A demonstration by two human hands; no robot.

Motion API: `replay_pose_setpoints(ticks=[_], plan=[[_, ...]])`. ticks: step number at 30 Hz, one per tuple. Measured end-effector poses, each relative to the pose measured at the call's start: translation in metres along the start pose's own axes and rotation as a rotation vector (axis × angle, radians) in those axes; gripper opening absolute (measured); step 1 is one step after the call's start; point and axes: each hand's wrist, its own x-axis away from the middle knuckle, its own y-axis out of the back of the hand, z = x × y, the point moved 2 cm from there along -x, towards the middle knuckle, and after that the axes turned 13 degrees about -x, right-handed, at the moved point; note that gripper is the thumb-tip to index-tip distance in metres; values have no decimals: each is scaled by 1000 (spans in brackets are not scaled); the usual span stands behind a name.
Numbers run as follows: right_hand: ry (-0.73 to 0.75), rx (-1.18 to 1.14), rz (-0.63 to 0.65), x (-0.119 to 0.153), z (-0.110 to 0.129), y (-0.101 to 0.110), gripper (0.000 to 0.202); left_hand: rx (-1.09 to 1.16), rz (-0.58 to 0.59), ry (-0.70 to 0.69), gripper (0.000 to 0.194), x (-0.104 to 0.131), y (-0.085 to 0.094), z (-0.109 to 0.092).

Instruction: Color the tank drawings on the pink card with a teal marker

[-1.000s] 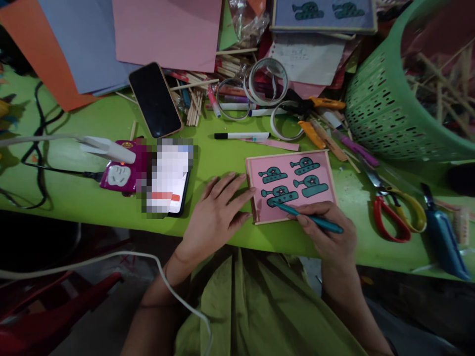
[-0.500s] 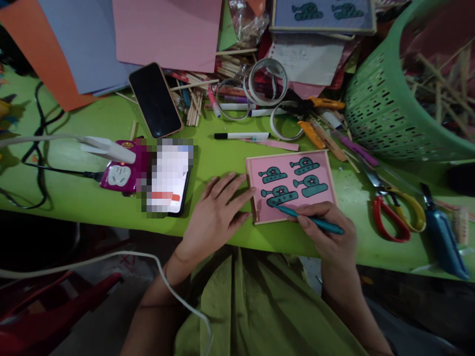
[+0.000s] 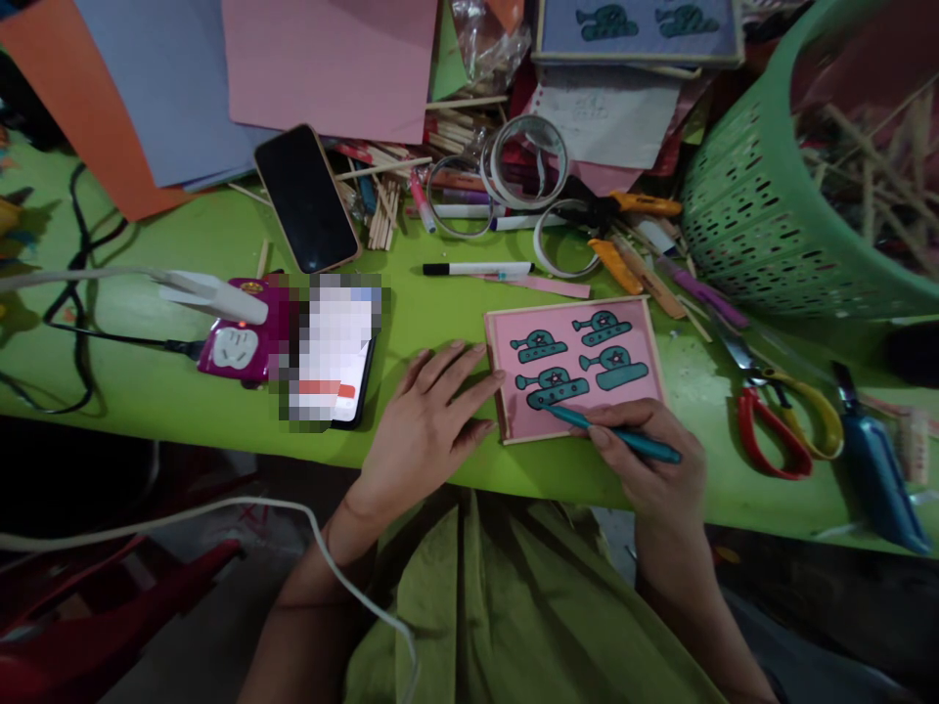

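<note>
My right hand (image 3: 652, 460) pinches a teal marker (image 3: 631, 442), its tip on the lowest left of several green tank drawings (image 3: 552, 387). The drawings are on a pink card (image 3: 514, 420) edged with thin wooden sticks, lying flat near the table's front edge. My left hand (image 3: 432, 416) rests on the green tabletop with fingers spread, the fingertips touching the card's left border. Behind the card lies a white marker with a black cap (image 3: 478, 269), beside a pink paper strip (image 3: 554, 286).
Red-and-yellow scissors (image 3: 770, 460) and a blue glue tool (image 3: 876, 469) lie at right, below a green basket (image 3: 734, 196) of sticks. Tape rolls (image 3: 529, 161) sit at the back. A dark phone (image 3: 308, 200), a lit phone (image 3: 334, 357) and a purple power socket (image 3: 239, 337) are at left.
Both hands, the card and the marker look almost the same; the marker tip has shifted very slightly along the lower left tank.
</note>
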Motion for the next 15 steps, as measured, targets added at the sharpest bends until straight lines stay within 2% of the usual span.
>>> replay_pose_setpoints(ticks=[14, 15], plan=[[-42, -26, 6, 3, 2, 1, 5, 13, 13, 9, 40, 0, 1, 0], [-47, -16, -23, 4, 2, 2, 4, 12, 15, 11, 41, 1, 1, -1]])
